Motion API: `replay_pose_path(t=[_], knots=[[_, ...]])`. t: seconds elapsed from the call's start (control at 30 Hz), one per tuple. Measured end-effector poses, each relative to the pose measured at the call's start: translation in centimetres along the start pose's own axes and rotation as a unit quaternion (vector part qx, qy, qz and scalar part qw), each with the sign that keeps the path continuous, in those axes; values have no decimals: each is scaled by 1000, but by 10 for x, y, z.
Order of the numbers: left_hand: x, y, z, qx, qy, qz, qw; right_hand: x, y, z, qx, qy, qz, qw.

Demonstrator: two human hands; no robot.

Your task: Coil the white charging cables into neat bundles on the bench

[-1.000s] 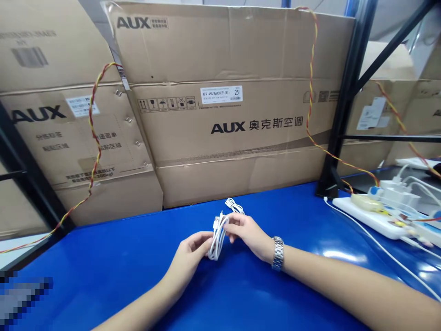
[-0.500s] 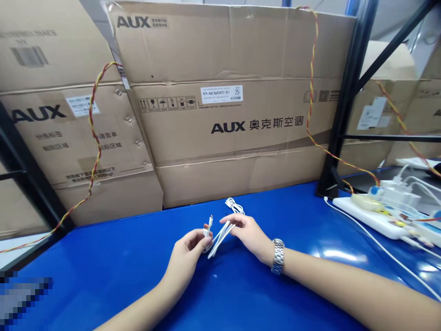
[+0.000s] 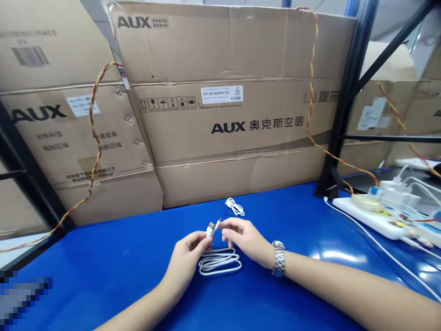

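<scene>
A white USB charging cable [image 3: 220, 271] lies in flattened loops on the blue tabletop in front of me. My left hand [image 3: 193, 248] is closed on its plug ends, pinched between thumb and fingers. The wide USB plug [image 3: 210, 228], orange inside, points upward, and the slimmer plug [image 3: 217, 224] leans to the right beside it. My right hand [image 3: 245, 236] reaches in from the right, thumb and index finger apart. Its index fingertip is at the slimmer plug; whether it touches I cannot tell. A metal watch [image 3: 278, 258] circles my right wrist.
Another bundled white cable [image 3: 234, 207] lies behind my hands. Large cardboard boxes [image 3: 241, 151] stand along the back of the blue table [image 3: 120, 262]. At right are a white power strip [image 3: 365, 219] with chargers and a black rack post [image 3: 339, 115]. Twisted red-yellow wires [image 3: 98, 151] hang down.
The cable loops have left my right fingers and now lie on the table. My right hand has moved slightly down, its index finger now at the slimmer plug; the plugs have tilted right.
</scene>
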State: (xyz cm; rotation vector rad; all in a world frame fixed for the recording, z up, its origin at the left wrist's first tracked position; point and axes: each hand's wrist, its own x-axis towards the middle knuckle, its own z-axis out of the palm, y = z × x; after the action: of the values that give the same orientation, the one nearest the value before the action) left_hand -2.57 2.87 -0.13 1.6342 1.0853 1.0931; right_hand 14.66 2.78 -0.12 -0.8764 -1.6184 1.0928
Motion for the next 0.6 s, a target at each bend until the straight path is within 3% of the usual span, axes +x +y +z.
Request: replay_pose_path(t=[0.1, 0.6], knots=[[0, -2, 0, -7, -26, -7, 1000, -1, -1, 3, 26, -29, -12, 999], [0, -4, 2, -42, -60, -17, 997, 2, 12, 4, -7, -24, -7, 1000]])
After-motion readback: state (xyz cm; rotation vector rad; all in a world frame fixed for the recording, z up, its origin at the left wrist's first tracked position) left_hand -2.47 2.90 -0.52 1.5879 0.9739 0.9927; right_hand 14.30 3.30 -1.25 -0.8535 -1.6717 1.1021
